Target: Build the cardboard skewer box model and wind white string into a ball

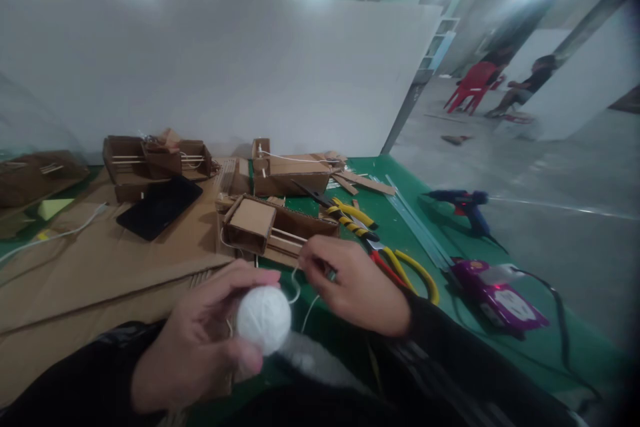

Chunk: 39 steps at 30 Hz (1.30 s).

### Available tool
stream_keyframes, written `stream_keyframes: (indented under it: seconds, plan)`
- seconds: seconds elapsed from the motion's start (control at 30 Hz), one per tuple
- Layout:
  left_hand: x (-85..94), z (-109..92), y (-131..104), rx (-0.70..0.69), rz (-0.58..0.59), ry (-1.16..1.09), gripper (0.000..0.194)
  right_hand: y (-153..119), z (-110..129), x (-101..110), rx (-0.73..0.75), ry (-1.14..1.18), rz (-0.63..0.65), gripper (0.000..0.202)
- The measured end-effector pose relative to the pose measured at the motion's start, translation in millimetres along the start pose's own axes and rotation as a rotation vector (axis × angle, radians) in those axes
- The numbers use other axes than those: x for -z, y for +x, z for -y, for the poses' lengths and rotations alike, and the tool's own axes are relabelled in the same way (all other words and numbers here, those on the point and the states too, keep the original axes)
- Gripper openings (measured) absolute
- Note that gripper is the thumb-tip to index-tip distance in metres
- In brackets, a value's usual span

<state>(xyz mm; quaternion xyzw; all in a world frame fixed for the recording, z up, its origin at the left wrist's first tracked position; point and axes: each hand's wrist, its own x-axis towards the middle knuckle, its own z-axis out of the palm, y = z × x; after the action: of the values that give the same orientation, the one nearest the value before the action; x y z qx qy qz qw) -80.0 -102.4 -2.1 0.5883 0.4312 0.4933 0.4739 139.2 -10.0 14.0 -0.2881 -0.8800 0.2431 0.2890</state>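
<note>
A white ball of string (264,319) rests in the curled fingers of my left hand (195,333), low in the middle of the view. Just to its right, my right hand (350,283) pinches the loose white string (295,288) between thumb and fingertips. A second strand hangs in a curve below that hand. Right behind my fingers lies a cardboard box frame (250,223) with thin wooden sticks (287,235) across its open part. I cannot tell whether my right fingertips touch this frame.
Pliers with yellow-black handles (357,220) and yellow-handled scissors (425,277) lie right of the frame. A blue glue gun (465,203), a purple power strip (500,300) and clear glue sticks (420,227) are farther right. A black tablet (160,207) and cardboard boxes (130,160) stand left.
</note>
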Motion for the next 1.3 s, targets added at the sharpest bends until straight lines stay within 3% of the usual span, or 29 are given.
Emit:
stream_keyframes:
  seconds: [0.13,0.27,0.4,0.57,0.67,0.83,0.9,1.03,1.2,1.3]
  plan:
    - [7.1,-1.9,4.8,-0.064,-0.150,0.036,0.047,-16.7,-1.0,-8.5,0.062,-0.110,0.322,0.014]
    - [5.4,3.7,14.0,-0.007,-0.250,0.075,0.045,-34.0,12.9,-22.4,0.203,-0.114,0.409,0.015]
    - [-2.0,9.2,18.8,0.061,-0.213,0.087,0.044,-41.1,31.9,-24.4,0.273,-0.032,0.332,0.019]
    - [-5.8,12.3,13.9,0.121,-0.131,0.045,0.045,-37.4,47.1,-1.3,0.305,0.157,0.215,0.024]
    - [-5.4,15.5,11.1,0.127,-0.051,0.073,0.044,-32.0,49.9,7.1,0.307,0.137,0.168,0.023]
    - [-5.5,17.0,6.4,0.076,0.121,0.134,0.042,-19.3,41.4,3.1,0.278,0.099,0.023,0.014]
    - [-6.9,16.4,2.7,0.086,0.093,0.116,0.043,-13.9,34.4,-0.5,0.257,0.133,-0.007,0.012]
    - [-9.5,15.5,-2.4,0.137,-0.070,0.041,0.071,-6.7,21.7,-7.6,0.155,0.194,-0.065,0.015]
    - [-5.9,11.4,2.1,-0.076,-0.001,0.226,0.051,-3.0,11.1,-15.9,0.016,0.242,-0.022,0.019]
    - [-5.7,10.9,1.4,-0.111,-0.007,0.181,0.051,-2.2,6.7,-23.5,-0.018,0.286,0.031,0.020]
